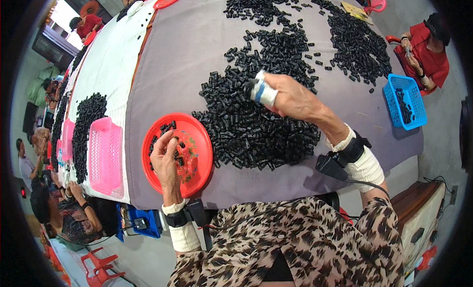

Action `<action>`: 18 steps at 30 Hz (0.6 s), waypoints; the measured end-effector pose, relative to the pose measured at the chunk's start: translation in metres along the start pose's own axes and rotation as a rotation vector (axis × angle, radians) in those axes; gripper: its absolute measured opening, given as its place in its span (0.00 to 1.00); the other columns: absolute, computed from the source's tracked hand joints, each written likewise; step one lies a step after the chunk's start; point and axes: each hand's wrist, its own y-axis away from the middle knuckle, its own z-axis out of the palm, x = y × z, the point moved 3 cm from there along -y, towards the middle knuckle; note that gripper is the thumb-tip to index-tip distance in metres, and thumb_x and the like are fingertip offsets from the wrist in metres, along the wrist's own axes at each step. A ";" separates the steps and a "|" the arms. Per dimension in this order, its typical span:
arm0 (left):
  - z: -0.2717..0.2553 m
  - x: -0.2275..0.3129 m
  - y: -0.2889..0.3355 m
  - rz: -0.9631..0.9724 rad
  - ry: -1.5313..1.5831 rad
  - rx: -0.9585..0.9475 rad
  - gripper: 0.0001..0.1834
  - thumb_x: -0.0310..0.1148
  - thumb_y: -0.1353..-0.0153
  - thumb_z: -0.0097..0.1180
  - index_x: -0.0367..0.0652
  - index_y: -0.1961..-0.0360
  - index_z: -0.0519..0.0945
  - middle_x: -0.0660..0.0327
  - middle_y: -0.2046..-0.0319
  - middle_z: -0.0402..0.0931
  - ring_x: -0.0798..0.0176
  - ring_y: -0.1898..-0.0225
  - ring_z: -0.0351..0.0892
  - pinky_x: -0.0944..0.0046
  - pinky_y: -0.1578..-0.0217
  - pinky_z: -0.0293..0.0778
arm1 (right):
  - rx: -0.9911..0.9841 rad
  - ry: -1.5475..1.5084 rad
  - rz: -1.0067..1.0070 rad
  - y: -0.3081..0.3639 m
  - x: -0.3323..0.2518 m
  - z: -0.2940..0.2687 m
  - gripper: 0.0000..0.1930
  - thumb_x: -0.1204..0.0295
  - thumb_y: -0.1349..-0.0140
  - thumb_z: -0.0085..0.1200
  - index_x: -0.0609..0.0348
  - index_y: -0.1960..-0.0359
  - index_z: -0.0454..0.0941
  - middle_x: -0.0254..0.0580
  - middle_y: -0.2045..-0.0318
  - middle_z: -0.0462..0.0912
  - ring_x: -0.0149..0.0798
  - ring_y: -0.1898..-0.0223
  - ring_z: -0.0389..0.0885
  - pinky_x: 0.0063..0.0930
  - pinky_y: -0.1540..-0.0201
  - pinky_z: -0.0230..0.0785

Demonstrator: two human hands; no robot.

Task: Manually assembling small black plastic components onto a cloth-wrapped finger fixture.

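Note:
A large heap of small black cylindrical pieces lies on the grey tablecloth in front of me. My right hand, its fingers wrapped in white and blue, is held over the upper part of the heap. Its fingers are closed around a small black piece whose end shows at the fingertips. My left hand reaches over a round red plate on the left. Thumb and fingers there are bent together; what they pinch is too small to make out. Several black pieces and greenish bits lie on the plate.
More black pieces spread across the table's far right. A blue basket holding some stands at the right edge, near a person in red. To the left, a pink basket sits beside another black heap on a white cloth.

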 end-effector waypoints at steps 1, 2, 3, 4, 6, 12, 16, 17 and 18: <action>0.002 0.000 0.002 -0.005 -0.005 0.004 0.12 0.28 0.43 0.54 0.37 0.57 0.77 0.65 0.65 0.76 0.74 0.65 0.73 0.74 0.64 0.68 | 0.014 -0.053 0.081 0.002 0.001 -0.004 0.09 0.70 0.45 0.45 0.65 0.72 0.68 0.39 0.84 0.71 0.33 0.83 0.71 0.29 0.80 0.64; 0.009 -0.001 0.002 0.007 -0.053 -0.055 0.12 0.27 0.43 0.54 0.37 0.58 0.77 0.66 0.66 0.76 0.75 0.66 0.72 0.75 0.64 0.67 | 0.053 -0.088 0.089 0.004 0.007 -0.005 0.05 0.74 0.48 0.44 0.64 0.74 0.67 0.34 0.85 0.68 0.27 0.86 0.66 0.25 0.84 0.60; 0.021 -0.001 0.003 0.019 -0.099 -0.116 0.12 0.27 0.44 0.54 0.37 0.58 0.77 0.66 0.66 0.76 0.75 0.66 0.72 0.75 0.65 0.67 | 0.051 -0.091 0.093 0.006 0.014 -0.005 0.05 0.74 0.48 0.44 0.64 0.74 0.67 0.34 0.85 0.68 0.27 0.86 0.66 0.25 0.84 0.60; 0.035 0.001 0.003 0.059 -0.173 -0.177 0.09 0.27 0.45 0.55 0.38 0.62 0.79 0.64 0.68 0.77 0.74 0.67 0.72 0.73 0.65 0.68 | 0.072 -0.089 0.095 0.006 0.017 -0.005 0.04 0.75 0.49 0.43 0.63 0.75 0.67 0.34 0.86 0.68 0.26 0.87 0.66 0.23 0.85 0.59; 0.080 0.003 0.010 0.108 -0.200 -0.329 0.09 0.28 0.46 0.57 0.37 0.64 0.79 0.64 0.69 0.77 0.73 0.69 0.73 0.72 0.66 0.69 | 0.093 -0.106 0.147 0.011 0.027 -0.008 0.02 0.78 0.51 0.43 0.62 0.78 0.68 0.32 0.87 0.69 0.24 0.87 0.65 0.21 0.85 0.57; 0.166 0.004 0.022 0.490 -0.506 -0.503 0.12 0.30 0.52 0.61 0.38 0.65 0.78 0.59 0.74 0.72 0.63 0.72 0.73 0.66 0.68 0.70 | 0.155 -0.104 0.215 0.033 0.045 -0.023 0.04 0.78 0.50 0.42 0.61 0.78 0.71 0.30 0.86 0.69 0.22 0.87 0.65 0.18 0.86 0.56; 0.195 -0.004 0.027 0.640 -0.720 -0.487 0.12 0.33 0.54 0.62 0.38 0.70 0.77 0.56 0.74 0.70 0.54 0.68 0.72 0.58 0.67 0.70 | 0.132 -0.133 0.233 0.039 0.050 -0.021 0.05 0.78 0.48 0.42 0.59 0.77 0.72 0.29 0.85 0.70 0.21 0.87 0.65 0.16 0.86 0.56; 0.199 -0.010 0.026 0.633 -0.820 -0.503 0.12 0.34 0.54 0.61 0.39 0.70 0.77 0.55 0.73 0.70 0.53 0.67 0.72 0.57 0.66 0.70 | 0.120 -0.162 0.233 0.039 0.052 -0.020 0.05 0.78 0.48 0.42 0.59 0.77 0.72 0.29 0.85 0.70 0.21 0.87 0.65 0.16 0.86 0.56; 0.202 -0.012 0.025 0.626 -0.851 -0.521 0.11 0.35 0.53 0.61 0.39 0.72 0.76 0.55 0.73 0.71 0.53 0.67 0.72 0.56 0.67 0.70 | 0.108 -0.139 0.231 0.039 0.053 -0.020 0.05 0.78 0.48 0.43 0.59 0.77 0.72 0.29 0.86 0.70 0.21 0.87 0.66 0.16 0.85 0.56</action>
